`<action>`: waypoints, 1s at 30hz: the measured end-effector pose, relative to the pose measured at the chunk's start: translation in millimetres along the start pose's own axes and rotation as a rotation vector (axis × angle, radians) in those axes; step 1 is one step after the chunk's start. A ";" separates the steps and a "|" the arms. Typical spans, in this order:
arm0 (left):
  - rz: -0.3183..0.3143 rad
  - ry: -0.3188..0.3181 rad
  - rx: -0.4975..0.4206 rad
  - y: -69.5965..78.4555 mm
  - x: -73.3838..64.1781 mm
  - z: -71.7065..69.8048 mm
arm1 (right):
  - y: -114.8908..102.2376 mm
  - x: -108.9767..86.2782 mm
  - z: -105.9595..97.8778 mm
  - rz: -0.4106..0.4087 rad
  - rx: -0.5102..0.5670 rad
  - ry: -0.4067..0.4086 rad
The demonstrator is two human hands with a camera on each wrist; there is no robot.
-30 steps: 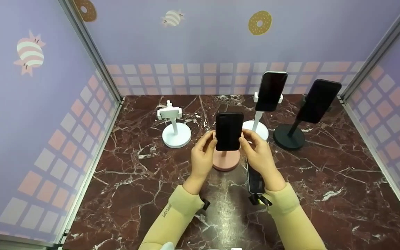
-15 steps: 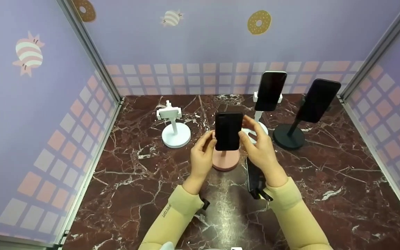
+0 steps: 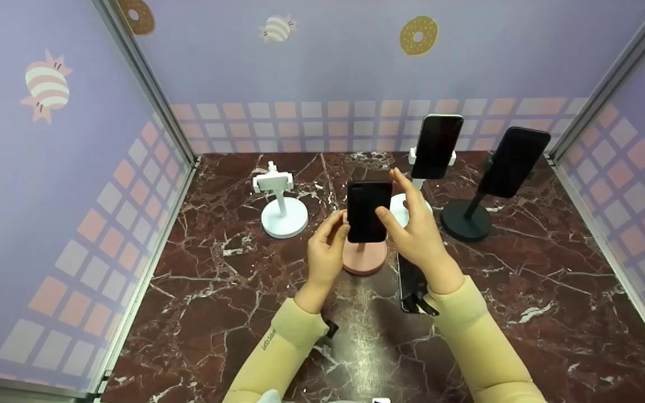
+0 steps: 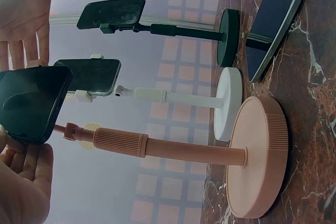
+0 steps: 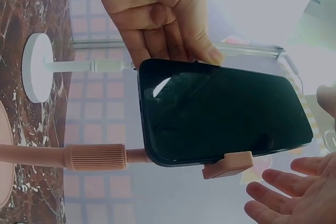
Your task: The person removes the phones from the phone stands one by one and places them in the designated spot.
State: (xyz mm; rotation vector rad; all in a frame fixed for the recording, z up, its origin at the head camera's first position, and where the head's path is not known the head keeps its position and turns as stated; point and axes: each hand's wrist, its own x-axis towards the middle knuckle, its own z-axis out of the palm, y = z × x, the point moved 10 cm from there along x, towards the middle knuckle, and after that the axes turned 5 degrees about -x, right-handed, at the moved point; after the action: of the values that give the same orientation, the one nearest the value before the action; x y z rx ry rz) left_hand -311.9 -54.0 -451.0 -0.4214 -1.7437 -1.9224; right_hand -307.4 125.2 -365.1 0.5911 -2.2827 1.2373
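Observation:
At the middle of the table, a black smartphone (image 3: 368, 210) stands upright on a pink phone stand (image 3: 363, 262). My left hand (image 3: 325, 254) holds the phone's left edge between thumb and fingers. In the right wrist view, a pink clamp arm (image 5: 229, 164) sits over the phone's other long edge. My right hand (image 3: 420, 235) is beside the right edge, fingers stretched out; its thumb overlaps the screen in the head view. The right wrist view shows those fingers (image 5: 286, 192) apart from the phone. Behind the phone, the clamp's back is hidden.
Left of the hands stands a white phone stand (image 3: 284, 218) with no phone. Behind right, a white stand (image 3: 395, 204) and a black stand (image 3: 466, 221) each carry a phone. Another smartphone (image 3: 409, 280) lies flat under my right wrist. Patterned walls enclose the back and sides.
My right hand has let go of the phone's right edge, and its fingers have straightened and moved up. The left hand, phone and pink stand have stayed in place.

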 end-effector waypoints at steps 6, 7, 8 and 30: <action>0.007 0.002 0.004 0.1 -0.1 -0.4 | -7.9 4.7 0.0 -0.054 -0.041 0.002; 0.005 0.002 0.003 0.4 -0.1 -0.4 | -9.4 5.7 0.0 -0.062 -0.050 0.004; 0.003 0.002 0.003 0.3 -0.2 -0.5 | -11.1 6.8 -0.1 -0.068 -0.059 0.006; -0.021 -0.006 0.023 1.1 -1.0 0.0 | -43.5 26.5 11.2 -0.203 -0.279 -0.012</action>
State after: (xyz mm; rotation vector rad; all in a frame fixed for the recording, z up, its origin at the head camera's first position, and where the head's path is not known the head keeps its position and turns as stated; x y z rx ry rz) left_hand -310.5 -53.9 -450.6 -0.4021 -1.7787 -1.9158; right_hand -305.8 90.1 -326.5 0.7057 -2.2857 0.8054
